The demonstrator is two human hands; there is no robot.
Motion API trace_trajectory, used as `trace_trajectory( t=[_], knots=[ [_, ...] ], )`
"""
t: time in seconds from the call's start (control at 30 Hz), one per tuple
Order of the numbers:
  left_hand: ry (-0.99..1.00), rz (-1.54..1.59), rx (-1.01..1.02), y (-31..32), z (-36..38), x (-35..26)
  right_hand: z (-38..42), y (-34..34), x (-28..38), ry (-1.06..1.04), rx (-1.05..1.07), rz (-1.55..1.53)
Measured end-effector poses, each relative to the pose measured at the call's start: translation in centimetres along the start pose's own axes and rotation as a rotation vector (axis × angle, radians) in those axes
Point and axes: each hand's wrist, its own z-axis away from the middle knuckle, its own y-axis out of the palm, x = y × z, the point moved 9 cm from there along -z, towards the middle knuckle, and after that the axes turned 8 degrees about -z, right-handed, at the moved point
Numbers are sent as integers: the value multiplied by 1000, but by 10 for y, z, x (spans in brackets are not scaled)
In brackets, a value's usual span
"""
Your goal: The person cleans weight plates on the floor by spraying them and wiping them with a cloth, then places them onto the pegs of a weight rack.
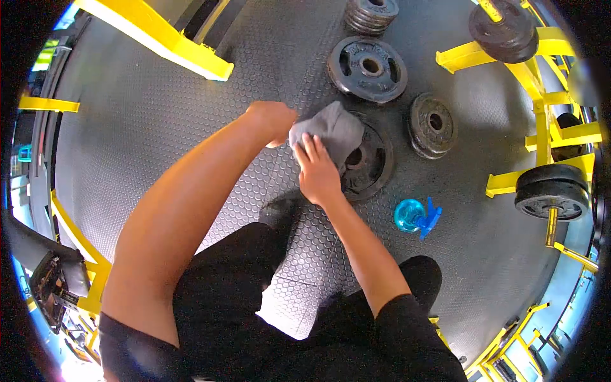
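Note:
A grey cloth spreads between my hands and covers part of a dark weight plate lying on the floor. My left hand is closed at the cloth's left edge, its fingers curled under and partly hidden. On the cloth's lower side rests my right hand, fingers long across the fabric and thumb out of sight. To the right of that plate stands a clear blue spray bottle with a blue trigger head.
Further off lie a large plate, a small stack of plates and more stacked plates. A yellow rack carrying plates stands at right. A yellow frame leg reaches in from upper left. Black studded matting covers the floor.

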Motion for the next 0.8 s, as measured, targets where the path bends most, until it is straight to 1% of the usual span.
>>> trace_trajectory(
  t=[0.07,0.13,0.2,0.27,0.3,0.37,0.4,0.47,0.5,0.53,0.6,0.63,0.67,0.7,0.73,0.77,0.8],
  knots=[
    [27,-5,-10,0,-7,-8,30,3,-1,0,69,-29],
    [91,-45,-24,-8,-12,-16,55,-6,-6,1,80,-49],
    [82,-53,-24,-19,-11,-24,81,-13,-15,9,89,-75],
    [65,-64,-17,-28,-13,-29,107,-5,-35,75,187,-38],
    [83,-72,-11,-29,-18,-35,118,-8,-44,74,176,-43],
    [90,-83,-3,-22,-25,-38,144,-10,-79,348,205,-122],
    [105,-75,-36,-20,-29,-44,150,-10,-73,345,202,-124],
    [133,-75,-77,-26,-31,-53,164,-40,-68,461,-113,-130],
    [126,-104,-10,-23,-30,-58,177,-38,-69,651,-53,-240],
    [119,-133,55,-19,-30,-62,188,-34,-64,662,-60,-234],
    [113,-105,74,-22,-30,-70,233,-2,-77,1106,162,-340],
    [93,-73,104,-20,-32,-71,224,-25,-71,1119,153,-339],
    [103,-78,102,-20,-36,-73,203,-63,-56,1125,250,-298],
    [72,-46,99,-15,-41,-73,193,-81,-49,1129,354,-258],
    [40,-12,99,-9,-46,-72,183,-95,-59,1010,62,-259],
    [47,-15,105,-1,-51,-73,182,-92,-80,930,-75,-219],
    [3,34,89,5,-58,-70,172,-93,-100,907,-111,-266]
  ],
)
